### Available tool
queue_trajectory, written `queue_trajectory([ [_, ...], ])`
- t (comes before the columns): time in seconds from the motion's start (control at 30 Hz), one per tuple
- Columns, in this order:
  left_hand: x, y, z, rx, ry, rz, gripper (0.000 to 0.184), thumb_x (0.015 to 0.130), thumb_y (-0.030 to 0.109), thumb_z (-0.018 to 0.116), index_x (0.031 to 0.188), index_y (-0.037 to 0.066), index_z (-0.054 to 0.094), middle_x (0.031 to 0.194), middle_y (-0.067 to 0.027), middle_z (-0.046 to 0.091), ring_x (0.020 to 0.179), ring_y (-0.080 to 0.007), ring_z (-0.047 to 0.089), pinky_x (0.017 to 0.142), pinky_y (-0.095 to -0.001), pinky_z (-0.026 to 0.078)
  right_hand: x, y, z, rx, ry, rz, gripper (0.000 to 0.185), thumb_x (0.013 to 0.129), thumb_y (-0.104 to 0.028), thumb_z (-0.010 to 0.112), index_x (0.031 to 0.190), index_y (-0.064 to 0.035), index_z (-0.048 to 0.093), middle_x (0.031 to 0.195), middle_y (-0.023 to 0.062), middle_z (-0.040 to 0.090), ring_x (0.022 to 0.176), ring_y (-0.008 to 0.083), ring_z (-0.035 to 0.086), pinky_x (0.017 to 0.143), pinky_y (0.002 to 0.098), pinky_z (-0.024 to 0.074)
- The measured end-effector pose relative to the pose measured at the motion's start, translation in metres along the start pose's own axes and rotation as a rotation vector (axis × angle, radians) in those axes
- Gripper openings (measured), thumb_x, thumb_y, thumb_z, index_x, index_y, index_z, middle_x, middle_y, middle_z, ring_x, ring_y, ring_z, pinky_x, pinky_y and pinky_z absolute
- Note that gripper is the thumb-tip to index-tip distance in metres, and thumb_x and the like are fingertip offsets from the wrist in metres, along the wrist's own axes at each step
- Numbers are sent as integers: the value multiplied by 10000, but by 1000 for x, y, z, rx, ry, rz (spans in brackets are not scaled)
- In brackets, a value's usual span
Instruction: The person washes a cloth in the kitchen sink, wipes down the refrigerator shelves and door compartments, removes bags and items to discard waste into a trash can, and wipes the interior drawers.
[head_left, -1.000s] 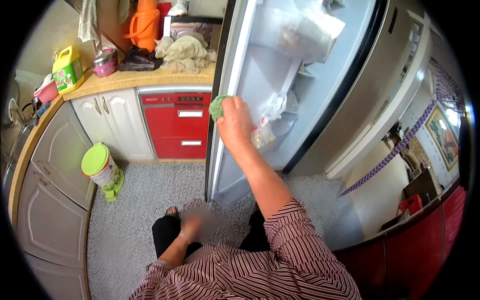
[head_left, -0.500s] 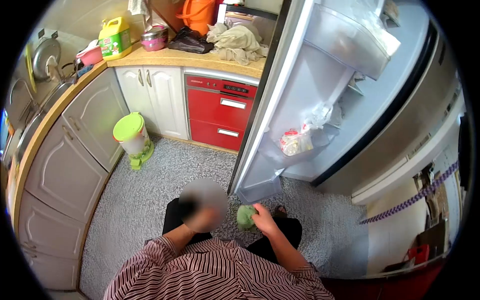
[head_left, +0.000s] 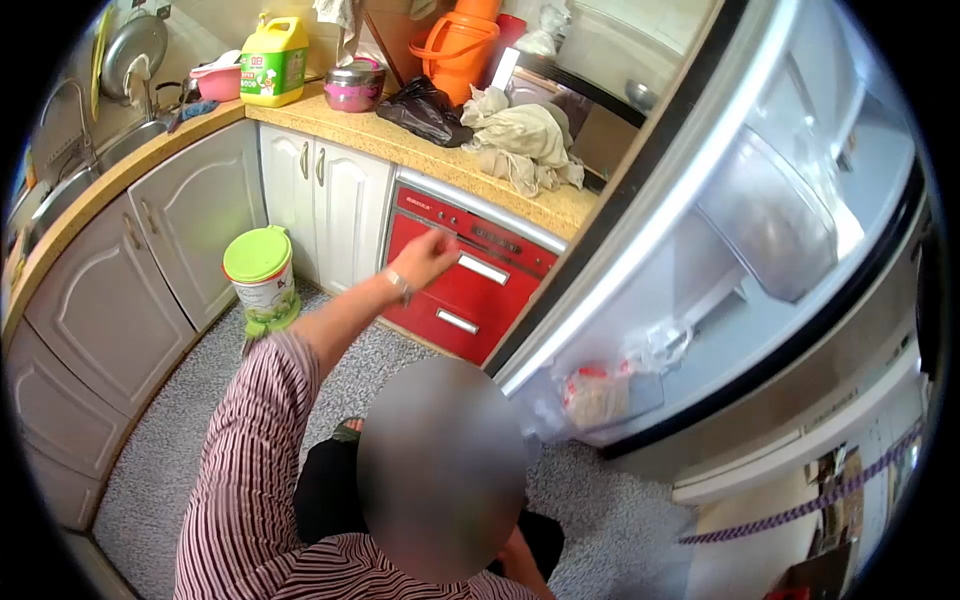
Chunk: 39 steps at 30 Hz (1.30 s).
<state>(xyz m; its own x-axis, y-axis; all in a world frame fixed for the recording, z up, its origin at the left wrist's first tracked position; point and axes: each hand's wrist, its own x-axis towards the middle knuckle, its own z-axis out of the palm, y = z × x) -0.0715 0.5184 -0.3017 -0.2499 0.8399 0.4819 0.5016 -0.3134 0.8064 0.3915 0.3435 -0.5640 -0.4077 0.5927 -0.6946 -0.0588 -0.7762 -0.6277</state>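
Note:
My left hand (head_left: pixel 425 258) is stretched forward in front of the red built-in appliance (head_left: pixel 475 265), with a band on its wrist. Its fingers are curled in, and I see nothing between them. To its right stands the open fridge door (head_left: pixel 630 300), apart from the hand. A grey blurred patch covers most of my right hand; only the right forearm (head_left: pixel 520 565) shows below it, low over my lap. Whatever the right hand holds is hidden. In the door's lower shelf lies a clear plastic bag with red marks (head_left: pixel 595 393).
A lidded green-and-white bin (head_left: pixel 262 275) stands by the white cabinets (head_left: pixel 325 200). On the counter (head_left: pixel 420 145) are a yellow jug (head_left: pixel 272 62), a pink-and-steel pot (head_left: pixel 354 86), a black bag (head_left: pixel 425 112), cloths (head_left: pixel 525 135) and an orange bucket (head_left: pixel 455 55).
My left hand has moved from my lap up and forward. My right hand, which held a soft green bundle, is now covered by the blur. The view has tilted and shifted.

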Motion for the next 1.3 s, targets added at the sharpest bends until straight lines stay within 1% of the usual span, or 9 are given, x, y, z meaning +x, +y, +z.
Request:
queue_trajectory([
  [0.2,176,30,5,496,156,134,1003,681,454,848,1477,203,291,1140,-245,578,1119,-404,554,950,-446,461,42,-5,-4,-81,-2,82,388,1023,-230,467,1331,5,501,1146,93,613,954,193,608,735,312,531],
  [0.27,207,49,6,662,108,-124,1278,571,533,886,1544,265,102,1280,-315,456,1234,-473,439,1040,-465,387,60,-15,3,-135,-3,84,384,1021,-224,467,1327,4,505,1147,94,614,959,193,608,745,313,529],
  [0.63,303,-29,26,724,102,-181,1494,410,598,914,1548,323,-14,1525,-317,202,1366,-437,344,1100,-426,347,128,-52,18,-323,12,104,360,1011,-196,465,1305,3,528,1152,96,620,988,192,612,800,319,522],
  [0.83,329,-65,37,544,97,-138,1419,569,399,929,1540,214,-89,1230,-286,590,1150,-401,584,995,-429,450,142,-49,18,-342,0,135,349,1005,-181,464,1292,2,540,1154,97,624,1004,192,614,831,322,518],
  [0.9,341,-77,46,430,140,-189,1196,610,383,907,1529,128,187,1243,-268,594,1158,-404,579,986,-421,463,144,-48,18,-345,-4,139,345,1003,-175,463,1288,1,544,1155,97,625,1009,191,615,841,323,517],
  [0.93,342,-74,42,543,14,-78,789,692,397,835,1332,49,533,1222,-242,620,1144,-367,599,973,-397,476,144,-47,18,-348,-9,139,343,1002,-173,463,1286,1,546,1156,97,625,1012,191,615,846,324,516],
  [1.03,349,-67,48,521,95,-212,541,747,425,762,1120,42,685,1205,-203,645,1118,-333,621,963,-388,484,145,-43,20,-360,-25,143,338,999,-165,463,1280,1,552,1157,98,627,1020,191,616,861,325,514],
  [1.17,337,-40,35,292,260,-232,559,762,441,737,1146,40,674,1190,-202,652,1108,-338,624,961,-378,484,139,-36,20,-382,-59,142,332,996,-155,462,1272,0,560,1159,99,630,1030,191,617,881,327,511],
  [1.3,293,16,-17,-482,380,21,385,849,194,677,1163,-25,649,1124,-119,683,980,-186,647,840,-312,523,125,-24,22,-406,-124,114,326,992,-144,461,1264,-1,568,1161,100,632,1041,191,619,901,329,509],
])
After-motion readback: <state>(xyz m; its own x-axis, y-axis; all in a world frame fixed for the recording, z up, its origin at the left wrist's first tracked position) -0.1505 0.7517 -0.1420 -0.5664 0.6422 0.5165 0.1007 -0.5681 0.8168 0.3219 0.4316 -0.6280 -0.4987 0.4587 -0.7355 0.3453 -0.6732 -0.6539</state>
